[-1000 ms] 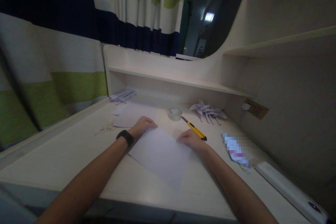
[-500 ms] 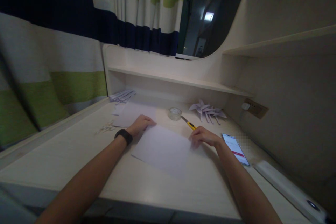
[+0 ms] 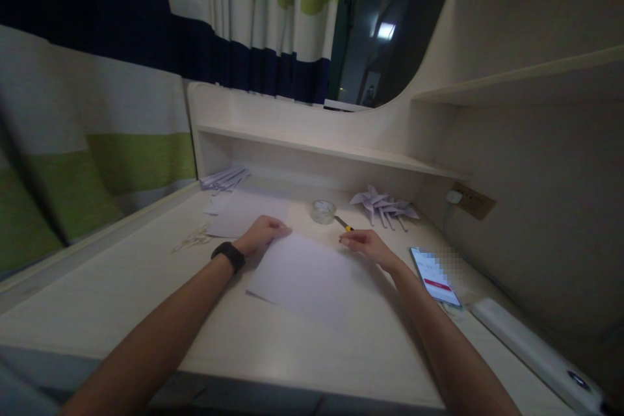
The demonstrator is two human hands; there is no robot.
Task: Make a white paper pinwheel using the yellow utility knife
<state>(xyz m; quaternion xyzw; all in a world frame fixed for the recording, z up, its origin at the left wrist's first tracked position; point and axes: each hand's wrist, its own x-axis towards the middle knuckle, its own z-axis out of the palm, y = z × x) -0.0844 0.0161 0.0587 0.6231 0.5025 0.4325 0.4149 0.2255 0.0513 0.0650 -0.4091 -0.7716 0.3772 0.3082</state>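
A white sheet of paper (image 3: 302, 276) lies at a slant on the desk in front of me, its near left edge slightly raised. My left hand (image 3: 266, 234), below a black wristband, pinches the sheet's far left corner. My right hand (image 3: 363, 244) is at the far right corner, fingers drawn together; whether anything is between them is hidden. Just beyond those fingers lies a yellow utility knife (image 3: 345, 223), its handle partly covered by the hand. The knife's blade end points toward a roll of clear tape (image 3: 322, 211).
More white paper (image 3: 251, 208) lies behind my left hand, with rolled paper sticks (image 3: 225, 179) farther back. Small pale pieces (image 3: 192, 238) are scattered at the left. Folded paper pinwheels (image 3: 383, 205) rest at the back right. A phone (image 3: 435, 277) and a long white device (image 3: 531, 351) are at the right.
My right hand has moved left and slightly away from me, from the sheet's right edge to over the knife's handle. My left hand stays on its corner.
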